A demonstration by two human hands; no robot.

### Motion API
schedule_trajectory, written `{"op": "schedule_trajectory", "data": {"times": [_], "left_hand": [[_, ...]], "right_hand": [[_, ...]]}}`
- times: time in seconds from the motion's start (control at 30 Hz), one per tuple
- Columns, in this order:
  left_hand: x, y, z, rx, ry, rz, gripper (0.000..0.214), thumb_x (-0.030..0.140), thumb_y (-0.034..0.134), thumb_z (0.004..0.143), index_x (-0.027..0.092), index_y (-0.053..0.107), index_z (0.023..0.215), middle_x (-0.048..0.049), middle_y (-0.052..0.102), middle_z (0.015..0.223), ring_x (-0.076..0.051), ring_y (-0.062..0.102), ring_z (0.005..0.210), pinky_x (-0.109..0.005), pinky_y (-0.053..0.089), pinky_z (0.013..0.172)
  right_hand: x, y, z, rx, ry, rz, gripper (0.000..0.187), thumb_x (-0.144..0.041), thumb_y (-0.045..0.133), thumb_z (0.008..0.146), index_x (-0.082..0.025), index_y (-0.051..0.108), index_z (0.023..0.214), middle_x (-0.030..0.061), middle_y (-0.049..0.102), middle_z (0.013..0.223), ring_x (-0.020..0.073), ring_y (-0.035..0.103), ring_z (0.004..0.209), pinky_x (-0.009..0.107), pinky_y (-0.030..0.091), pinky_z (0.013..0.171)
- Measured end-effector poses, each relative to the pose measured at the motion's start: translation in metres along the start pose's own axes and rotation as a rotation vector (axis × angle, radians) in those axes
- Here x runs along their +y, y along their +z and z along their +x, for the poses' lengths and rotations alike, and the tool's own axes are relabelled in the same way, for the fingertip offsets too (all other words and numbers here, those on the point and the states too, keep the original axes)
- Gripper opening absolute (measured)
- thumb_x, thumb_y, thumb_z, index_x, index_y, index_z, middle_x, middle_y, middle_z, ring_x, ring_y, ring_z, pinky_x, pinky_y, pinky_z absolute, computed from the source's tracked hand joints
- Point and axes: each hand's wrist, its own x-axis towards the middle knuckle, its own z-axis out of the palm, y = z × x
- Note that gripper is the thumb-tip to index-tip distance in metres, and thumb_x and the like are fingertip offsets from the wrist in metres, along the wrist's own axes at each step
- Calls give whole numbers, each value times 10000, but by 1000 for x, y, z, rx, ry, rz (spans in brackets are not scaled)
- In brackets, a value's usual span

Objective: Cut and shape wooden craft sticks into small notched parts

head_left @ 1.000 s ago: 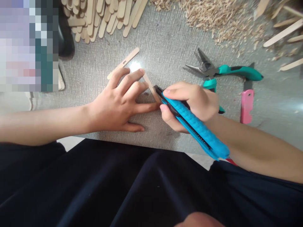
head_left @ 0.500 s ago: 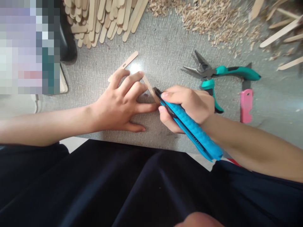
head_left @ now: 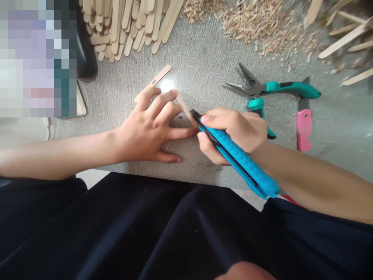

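Observation:
My left hand lies spread on the table, its fingertips along the edge of a wooden craft stick. In my right hand is a blue utility knife, gripped near its front. The knife's tip meets the stick close to my left index finger; that contact is partly hidden by the fingers. Just beyond my left fingers lies another craft stick with a small slot cut in it; its lower end runs up to my hand.
Pliers with teal handles lie with jaws apart beyond my right hand, beside a pink folding-type cutter. Many craft sticks are piled at the far left. Wood shavings and loose sticks cover the far right.
The knife and my right hand have shifted very slightly right along with a small camera shift. My left hand keeps its place on the stick.

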Motion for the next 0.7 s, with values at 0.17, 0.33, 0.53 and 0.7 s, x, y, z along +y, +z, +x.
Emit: {"op": "schedule_trajectory", "data": {"times": [0.17, 0.33, 0.53, 0.7], "left_hand": [[-4, 2, -1, 6, 24, -28, 894, 898, 725, 1006, 410, 543, 1732, -125, 571, 1701, -569, 485, 1709, -869, 413, 1401], [-8, 2, -5, 11, 39, -20, 987, 918, 729, 1001, 429, 459, 1815, -129, 563, 1697, -540, 499, 1713, -840, 417, 1417], [-4, -3, -11, 76, 49, 32, 942, 805, 806, 1023, 360, 484, 1788, -201, 562, 1752, -512, 526, 1720, -817, 475, 1388], [0, -2, -10, 70, 26, 41, 1075, 814, 806, 1021, 384, 348, 1893, -232, 321, 1971, -569, 455, 1792, -789, 451, 1426]], "right_hand": [[2, -1, -3, -7, -9, 32, 293, -199, 715, 1007, -268, 683, 1289, -34, 793, 919, 125, 687, 611, 254, 612, 582], [5, -2, -8, -18, 21, 100, 274, -212, 744, 1045, -242, 702, 1314, -9, 811, 1015, 108, 702, 654, 251, 630, 660], [7, 0, -10, 3, 80, 174, 290, -222, 743, 1052, -295, 715, 1331, -50, 769, 879, 136, 708, 641, 275, 600, 616], [11, -3, -6, -21, 20, 130, 247, -273, 741, 1084, -301, 693, 1324, -51, 754, 842, 164, 742, 675, 307, 614, 627]]}}
